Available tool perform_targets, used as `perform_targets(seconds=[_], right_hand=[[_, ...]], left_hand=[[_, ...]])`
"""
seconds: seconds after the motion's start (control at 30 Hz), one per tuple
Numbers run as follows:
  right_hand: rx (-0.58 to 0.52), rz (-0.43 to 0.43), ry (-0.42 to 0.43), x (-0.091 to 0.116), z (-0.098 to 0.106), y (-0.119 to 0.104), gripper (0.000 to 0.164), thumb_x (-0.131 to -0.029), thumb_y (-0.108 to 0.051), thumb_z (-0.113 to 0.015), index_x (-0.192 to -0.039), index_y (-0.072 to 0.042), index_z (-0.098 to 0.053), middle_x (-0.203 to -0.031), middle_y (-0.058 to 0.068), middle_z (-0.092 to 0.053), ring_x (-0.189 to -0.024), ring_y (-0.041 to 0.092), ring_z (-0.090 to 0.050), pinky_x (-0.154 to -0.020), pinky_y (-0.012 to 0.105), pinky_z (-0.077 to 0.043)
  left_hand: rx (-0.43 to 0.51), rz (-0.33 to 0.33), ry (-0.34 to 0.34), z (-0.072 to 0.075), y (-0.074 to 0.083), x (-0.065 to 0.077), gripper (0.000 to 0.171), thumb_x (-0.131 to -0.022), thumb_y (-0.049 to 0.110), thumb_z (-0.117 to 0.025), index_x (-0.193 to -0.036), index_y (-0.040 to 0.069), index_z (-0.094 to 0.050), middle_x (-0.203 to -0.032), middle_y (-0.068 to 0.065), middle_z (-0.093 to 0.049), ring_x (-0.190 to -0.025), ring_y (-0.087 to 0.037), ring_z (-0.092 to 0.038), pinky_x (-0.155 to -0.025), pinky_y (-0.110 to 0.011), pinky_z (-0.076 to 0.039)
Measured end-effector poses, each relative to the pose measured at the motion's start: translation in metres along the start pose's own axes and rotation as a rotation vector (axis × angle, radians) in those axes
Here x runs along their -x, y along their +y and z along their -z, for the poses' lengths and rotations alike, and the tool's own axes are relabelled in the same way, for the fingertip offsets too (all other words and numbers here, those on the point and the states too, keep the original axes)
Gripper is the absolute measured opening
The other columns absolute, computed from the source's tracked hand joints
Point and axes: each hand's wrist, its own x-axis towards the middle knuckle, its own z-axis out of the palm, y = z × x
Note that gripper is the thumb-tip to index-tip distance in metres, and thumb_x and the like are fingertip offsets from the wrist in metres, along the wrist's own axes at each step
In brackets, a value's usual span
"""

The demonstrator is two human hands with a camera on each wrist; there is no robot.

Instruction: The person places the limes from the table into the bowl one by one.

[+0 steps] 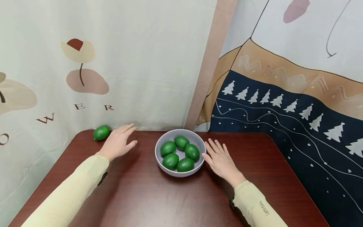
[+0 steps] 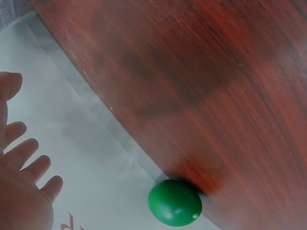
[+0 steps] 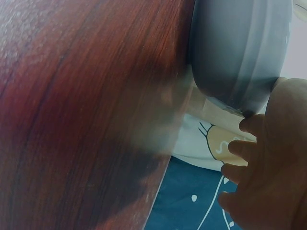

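Note:
A grey bowl (image 1: 180,174) stands near the table's far edge with several green limes (image 1: 185,165) inside. My right hand (image 1: 222,162) is at the bowl's right side, fingers extended, thumb and fingertips at the rim; the right wrist view shows the hand (image 3: 268,163) close against the bowl (image 3: 235,52). Toward the far left corner lies a single lime (image 1: 101,132), just left of my left hand (image 1: 119,142). That hand hovers over the table, fingers straight and holding nothing. In the left wrist view the lone lime (image 2: 174,202) sits apart from the fingers (image 2: 29,149).
The dark red wooden table (image 1: 158,201) has rounded far corners. Behind it hangs a pale curtain (image 1: 158,63) with printed flowers and letters. On the right is a navy cloth (image 1: 255,119) with white trees, close to the table's edge.

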Motion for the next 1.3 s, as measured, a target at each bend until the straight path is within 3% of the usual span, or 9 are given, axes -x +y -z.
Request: perform_targets(seconds=[0.27, 1.3], right_hand=[[-0.022, -0.01, -0.018, 0.0, 0.001, -0.001, 0.064, -0.109, -0.047, -0.045, -0.16, -0.01, -0.038, -0.169, 0.014, -0.028, -0.158, 0.04, -0.017, -0.126, 0.063, -0.01], [-0.012, -0.014, -0.018, -0.002, 0.001, -0.001, 0.064, -0.109, -0.047, -0.043, -0.161, -0.01, -0.037, -0.169, 0.014, -0.027, -0.158, 0.039, -0.017, -0.126, 0.062, -0.011]], left_hand=[[-0.006, 0.02, 0.0, 0.005, -0.008, 0.005, 0.059, -0.095, 0.022, -0.07, -0.144, -0.006, -0.054, -0.151, -0.029, -0.049, -0.14, -0.049, -0.043, -0.112, -0.066, -0.035], [-0.034, 0.125, -0.034, 0.007, -0.043, 0.014, 0.061, -0.097, 0.023, -0.066, -0.145, -0.009, -0.05, -0.151, -0.034, -0.044, -0.139, -0.052, -0.04, -0.112, -0.069, -0.031]])
